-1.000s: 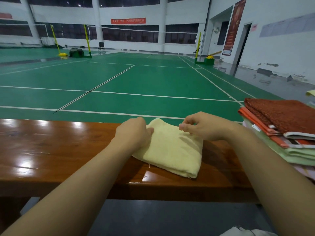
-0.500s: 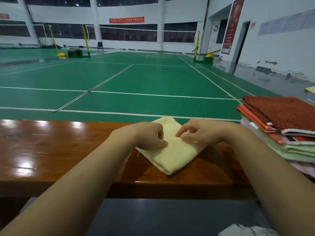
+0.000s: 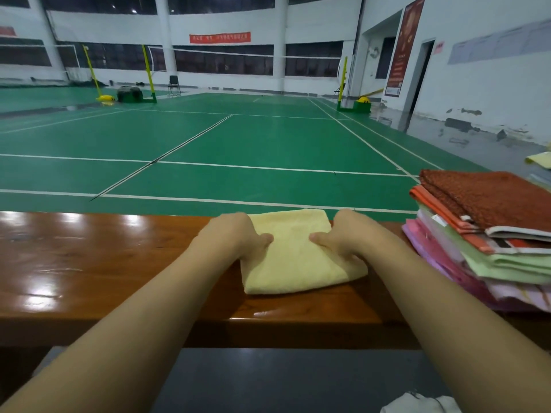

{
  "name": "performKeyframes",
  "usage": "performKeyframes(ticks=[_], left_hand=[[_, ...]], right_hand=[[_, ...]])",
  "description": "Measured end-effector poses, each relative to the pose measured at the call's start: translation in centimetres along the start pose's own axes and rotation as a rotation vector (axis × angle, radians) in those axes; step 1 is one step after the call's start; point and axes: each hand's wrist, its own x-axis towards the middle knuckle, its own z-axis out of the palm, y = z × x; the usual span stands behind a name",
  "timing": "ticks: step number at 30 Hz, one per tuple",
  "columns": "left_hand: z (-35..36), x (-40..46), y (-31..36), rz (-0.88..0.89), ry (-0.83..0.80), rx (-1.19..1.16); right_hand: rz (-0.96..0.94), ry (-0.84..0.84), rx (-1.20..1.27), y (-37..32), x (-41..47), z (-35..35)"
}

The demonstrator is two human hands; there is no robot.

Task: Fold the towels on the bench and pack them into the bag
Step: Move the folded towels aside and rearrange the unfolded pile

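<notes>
Folded yellow towel (image 3: 295,257) gripped on the bench (image 3: 104,263).
Held at left edge by left hand (image 3: 238,234), at right edge by right hand (image 3: 346,234), thumbs on top; stack of towels (image 3: 492,234) near right.

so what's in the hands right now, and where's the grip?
Folded yellow towel: left hand grips its left edge, right hand its right edge.

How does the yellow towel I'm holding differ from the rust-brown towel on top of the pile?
The yellow towel is pale; the rust-brown towel is dark.
The yellow towel lies alone on the bench; the rust-brown towel tops the pile.
The left hand and right hand grip the yellow towel; nothing touches the rust-brown towel.
Both are folded.
</notes>
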Motion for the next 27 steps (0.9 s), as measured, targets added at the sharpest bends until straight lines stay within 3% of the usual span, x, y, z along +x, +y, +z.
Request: performKeyframes(ticks=[5, 10, 18, 22, 27], left_hand=[[1.1, 0.1, 1.2, 0.054, 0.071, -0.18], [0.4, -0.2, 1.6, 0.042, 0.158, -0.559], [-3.6, -1.6, 8.3, 0.199, 0.309, -1.145], [-6.2, -1.7, 15.7, 0.264, 0.23, -1.356], [-7.8, -2.1, 25.1, 0.312, -0.06, -1.427]], right_hand=[[-0.039, 0.029, 0.144, -0.4, -0.1, 0.4], [-0.059, 0.185, 0.362, 0.3, -0.1, 0.3], [-0.098, 0.603, 0.559, 4.8, -2.7, -6.8], [-0.005, 0.715, 0.481, 10.9, -4.4, -12.8], [0.227, 0.69, 0.289, 19.9, -5.2, -17.8]])
